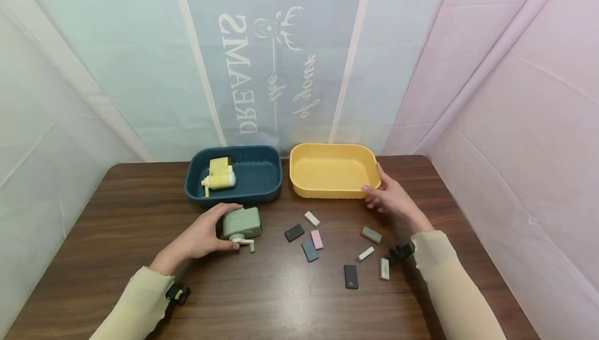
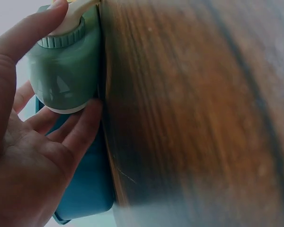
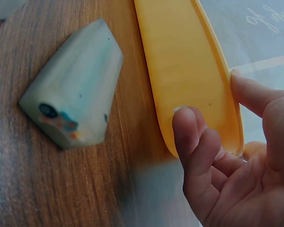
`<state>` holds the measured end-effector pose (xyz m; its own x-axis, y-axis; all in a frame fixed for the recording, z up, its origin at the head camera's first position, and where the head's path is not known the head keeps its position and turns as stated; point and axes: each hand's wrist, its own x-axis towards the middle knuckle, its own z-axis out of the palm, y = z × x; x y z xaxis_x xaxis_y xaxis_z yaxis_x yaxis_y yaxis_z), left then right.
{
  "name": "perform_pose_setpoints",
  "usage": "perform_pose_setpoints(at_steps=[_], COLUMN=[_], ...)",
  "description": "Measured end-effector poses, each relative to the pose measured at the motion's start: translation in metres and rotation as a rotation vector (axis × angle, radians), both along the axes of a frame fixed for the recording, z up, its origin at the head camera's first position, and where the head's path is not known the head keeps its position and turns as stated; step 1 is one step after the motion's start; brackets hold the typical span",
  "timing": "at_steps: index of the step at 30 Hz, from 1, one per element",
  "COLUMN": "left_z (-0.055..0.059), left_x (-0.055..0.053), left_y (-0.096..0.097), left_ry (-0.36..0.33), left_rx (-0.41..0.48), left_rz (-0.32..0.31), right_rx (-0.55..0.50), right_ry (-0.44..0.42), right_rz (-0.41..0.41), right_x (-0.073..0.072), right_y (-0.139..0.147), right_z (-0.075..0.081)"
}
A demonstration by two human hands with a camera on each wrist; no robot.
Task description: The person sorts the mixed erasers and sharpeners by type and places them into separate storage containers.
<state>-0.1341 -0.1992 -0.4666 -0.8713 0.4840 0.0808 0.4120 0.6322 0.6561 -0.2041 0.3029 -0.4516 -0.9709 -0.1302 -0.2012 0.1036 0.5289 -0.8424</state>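
Desk: dark wood grain, bordered by pale cloth with mirrored lettering on the far side. Yellow tray, smooth, rounded corners, placed at centre right of frame, long axis left–right; lower right corner pinched by right hand. Blue tray, same shape, set to its left. Green crank device held by left hand, thumb and fingers wrapped round it, left of centre, just below blue tray; smooth, boxy part pointed right, ribbed collar and crank faced toward bottom of frame, crank arm turned right; left side partly covered by fingers. Yellow crank device laid in blue tray, crank pointed left. Eight small blocks, black, grey, white, pink, blue-grey, scattered lower centre to right, some below right hand.
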Motion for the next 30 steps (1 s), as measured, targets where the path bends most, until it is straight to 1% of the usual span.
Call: perform_pose_setpoints(at_steps=[4, 9, 13, 17, 21, 24, 30], left_z=[-0.001, 0.000, 0.004, 0.012, 0.021, 0.027, 0.037], left_x=[0.001, 0.002, 0.003, 0.004, 0.003, 0.002, -0.001], left_y=[0.000, -0.001, 0.000, 0.003, 0.005, 0.005, 0.006], left_ry=[0.022, 0.046, 0.062, 0.082, 0.093, 0.087, 0.098], left_rx=[-0.011, 0.003, 0.022, 0.037, 0.051, 0.059, 0.078], left_rz=[-0.001, -0.002, -0.002, -0.009, -0.016, -0.015, -0.016], right_rx=[0.004, 0.008, -0.018, -0.038, -0.027, -0.023, -0.024], right_ry=[0.005, 0.013, -0.005, -0.025, -0.029, -0.030, -0.035], right_rz=[-0.004, 0.001, 0.004, 0.009, 0.014, 0.016, 0.017], right_x=[0.000, 0.000, 0.002, 0.009, 0.017, 0.020, 0.019], right_y=[-0.001, 0.000, -0.002, -0.009, -0.016, -0.018, -0.018], right_z=[-0.002, -0.003, 0.002, 0.017, 0.032, 0.036, 0.037])
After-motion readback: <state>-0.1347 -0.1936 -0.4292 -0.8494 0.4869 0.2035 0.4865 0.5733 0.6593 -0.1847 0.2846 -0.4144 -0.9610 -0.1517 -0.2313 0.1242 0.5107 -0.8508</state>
